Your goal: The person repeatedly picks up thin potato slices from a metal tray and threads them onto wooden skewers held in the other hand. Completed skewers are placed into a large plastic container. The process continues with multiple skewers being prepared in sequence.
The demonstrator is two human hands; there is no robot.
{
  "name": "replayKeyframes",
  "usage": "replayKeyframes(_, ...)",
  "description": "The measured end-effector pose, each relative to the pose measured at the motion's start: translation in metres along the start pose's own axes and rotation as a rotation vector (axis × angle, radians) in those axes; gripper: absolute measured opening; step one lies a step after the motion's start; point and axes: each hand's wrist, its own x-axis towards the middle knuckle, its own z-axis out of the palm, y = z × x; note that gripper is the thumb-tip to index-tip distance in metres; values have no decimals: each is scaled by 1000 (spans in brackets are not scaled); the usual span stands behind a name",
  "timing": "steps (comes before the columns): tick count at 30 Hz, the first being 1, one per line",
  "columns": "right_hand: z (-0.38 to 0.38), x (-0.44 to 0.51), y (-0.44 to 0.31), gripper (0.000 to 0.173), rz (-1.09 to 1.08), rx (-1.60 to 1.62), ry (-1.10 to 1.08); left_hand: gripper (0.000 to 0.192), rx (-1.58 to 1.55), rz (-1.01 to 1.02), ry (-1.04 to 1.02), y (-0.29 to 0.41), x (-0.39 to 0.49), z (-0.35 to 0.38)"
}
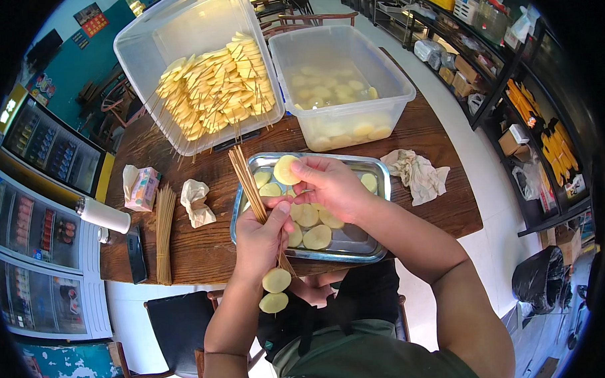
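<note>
My left hand [264, 228] is closed around a bundle of thin wooden skewers [246, 183] above the metal tray. Below that hand hang two pale yellow slices [274, 291], threaded on a skewer. Between the thumb and fingers of my right hand [327, 183] is a round slice, probably potato [286, 170], held upright over the tray; a skewer tip seems to meet its lower edge. More slices [317, 237] lie in the rectangular metal tray [379, 254], partly hidden by my hands.
A tilted clear plastic bin [143, 59] holds many skewered slices. Beside it, another plastic bin [349, 110] holds slices in cloudy liquid. On the wooden table [210, 262] are a skewer bundle [165, 234], crumpled paper [417, 175], a tissue pack [143, 188], a phone [136, 255] and a white bottle [103, 214].
</note>
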Motion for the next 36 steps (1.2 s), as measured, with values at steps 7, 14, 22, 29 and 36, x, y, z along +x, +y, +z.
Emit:
replayKeyframes(7,-1,-2,1,28,-13,-54,-31,14,14,16,-12,2,2,-3)
replayKeyframes(14,0,-3,4,31,-53,-77,-41,13,18,29,-22,0,2,-3)
replayKeyframes(22,6,-6,10,27,-117,-286,-43,11,80,74,32,-1,4,2)
replayKeyframes(29,1,-2,2,25,-176,-185,-21,14,169,44,-18,1,4,7)
replayKeyframes(36,0,-5,-4,22,-170,-304,-8,16,306,78,-84,10,9,6)
